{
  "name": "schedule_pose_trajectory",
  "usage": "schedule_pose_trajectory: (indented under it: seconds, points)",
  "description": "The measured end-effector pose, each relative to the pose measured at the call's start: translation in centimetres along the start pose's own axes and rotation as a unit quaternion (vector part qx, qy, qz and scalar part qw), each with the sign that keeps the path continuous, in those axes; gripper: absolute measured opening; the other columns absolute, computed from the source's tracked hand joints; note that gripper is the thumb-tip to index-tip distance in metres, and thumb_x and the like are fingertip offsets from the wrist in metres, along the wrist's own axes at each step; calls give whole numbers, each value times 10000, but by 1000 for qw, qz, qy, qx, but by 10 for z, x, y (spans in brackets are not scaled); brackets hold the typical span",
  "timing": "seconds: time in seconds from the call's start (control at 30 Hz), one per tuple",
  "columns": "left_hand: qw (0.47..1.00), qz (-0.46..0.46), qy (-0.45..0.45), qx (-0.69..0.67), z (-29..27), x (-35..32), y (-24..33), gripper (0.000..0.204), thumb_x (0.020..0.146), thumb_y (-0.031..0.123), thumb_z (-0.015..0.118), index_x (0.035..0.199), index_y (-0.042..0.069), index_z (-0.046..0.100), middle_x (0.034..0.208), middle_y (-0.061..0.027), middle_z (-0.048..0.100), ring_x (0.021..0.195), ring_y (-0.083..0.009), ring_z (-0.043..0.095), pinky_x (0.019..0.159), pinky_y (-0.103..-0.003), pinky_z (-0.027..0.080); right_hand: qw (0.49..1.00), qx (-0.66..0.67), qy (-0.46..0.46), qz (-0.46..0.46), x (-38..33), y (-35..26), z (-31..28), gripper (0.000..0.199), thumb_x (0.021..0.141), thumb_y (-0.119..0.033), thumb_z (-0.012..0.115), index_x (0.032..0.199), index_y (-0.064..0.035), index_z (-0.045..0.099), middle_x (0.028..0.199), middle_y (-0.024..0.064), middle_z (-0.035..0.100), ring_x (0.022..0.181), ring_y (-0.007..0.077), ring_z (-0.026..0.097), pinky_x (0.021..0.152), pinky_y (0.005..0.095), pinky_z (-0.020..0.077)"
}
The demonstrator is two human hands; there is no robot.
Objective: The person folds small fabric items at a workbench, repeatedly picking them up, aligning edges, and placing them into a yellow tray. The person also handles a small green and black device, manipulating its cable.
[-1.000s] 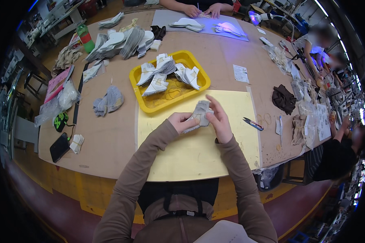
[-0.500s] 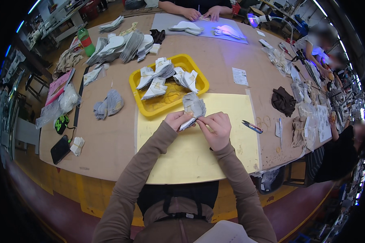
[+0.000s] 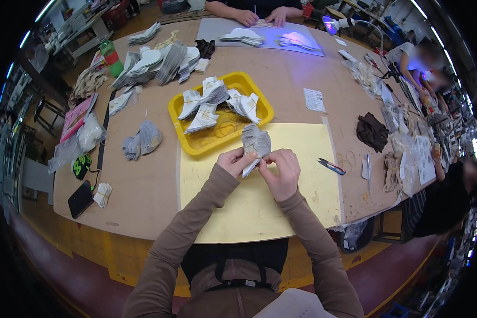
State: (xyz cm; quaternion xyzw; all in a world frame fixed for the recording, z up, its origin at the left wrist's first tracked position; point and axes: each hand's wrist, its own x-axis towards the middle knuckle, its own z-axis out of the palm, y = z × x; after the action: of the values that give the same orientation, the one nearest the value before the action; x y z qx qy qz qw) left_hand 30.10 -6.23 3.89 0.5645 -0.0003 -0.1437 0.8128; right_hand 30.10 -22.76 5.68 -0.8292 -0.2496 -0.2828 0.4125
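A small bundle of grey-and-white cut fabric pieces (image 3: 256, 140) is held up over the yellow sheet (image 3: 233, 214), just off the near right corner of the yellow tray (image 3: 197, 150). My left hand (image 3: 232, 162) grips it from the left, thumb across its lower part. On the other side my right hand (image 3: 282, 170) is closed, fingertips pinching the bundle's lower right edge. Whether a band runs between those fingertips is too small to tell. In the tray lie several banded bundles (image 3: 202, 117) of similar pieces and loose rubber bands (image 3: 225, 126).
Thread snips (image 3: 332, 166) lie right of the yellow sheet. Another grey bundle (image 3: 142, 140) and a black phone (image 3: 81, 199) are at left. Stacked pieces (image 3: 169, 62) and a green bottle (image 3: 111, 57) stand farther back. Across the table, a person's hands (image 3: 261, 19) work under a lamp (image 3: 338, 24).
Both hands remain on the bundle, which now stands slightly more upright and a little to the right. The right fingertips have moved a bit closer up against it.
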Motion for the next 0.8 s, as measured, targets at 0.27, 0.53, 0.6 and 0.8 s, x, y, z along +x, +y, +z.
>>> schedule_pose_trajectory:
  seconds: [0.27, 0.53, 0.6, 0.8]
  points:
    - [998, -61, -2, 28, -19, 2, 28, 370, 924, 259, 551, 1020, -90, 623, 922, -132, 673, 743, -126, 638, 675, -235, 525, 783, 557, -77, 267, -7, 11, 1, 57, 888, -57, 569, 875, -33, 520, 805, -3, 510, 757, 87, 477, 692, 228, 400]
    - [985, -112, -132, -22, -13, -3, 30, 407, 926, 271, 511, 1096, -88, 596, 936, -149, 673, 741, -137, 634, 676, -231, 512, 914, 331, -36, 233, 5, 30, -20, 60, 817, 21, 603, 839, 3, 550, 835, 7, 491, 774, 94, 455, 731, 225, 389]
    - [978, -129, -162, 1, -20, 0, 23, 413, 929, 285, 513, 1093, -83, 603, 929, -141, 672, 748, -132, 632, 678, -228, 506, 924, 310, -43, 220, 4, 27, -22, 61, 817, 17, 604, 843, -1, 552, 831, 15, 490, 787, 104, 457, 749, 233, 391]
    - [971, -152, -173, 56, -17, 0, 32, 361, 928, 227, 548, 1071, -97, 615, 921, -118, 672, 744, -127, 616, 710, -243, 508, 935, 298, -72, 179, 4, 20, -22, 73, 811, -1, 622, 847, -3, 559, 825, 30, 492, 814, 130, 469, 780, 250, 393]
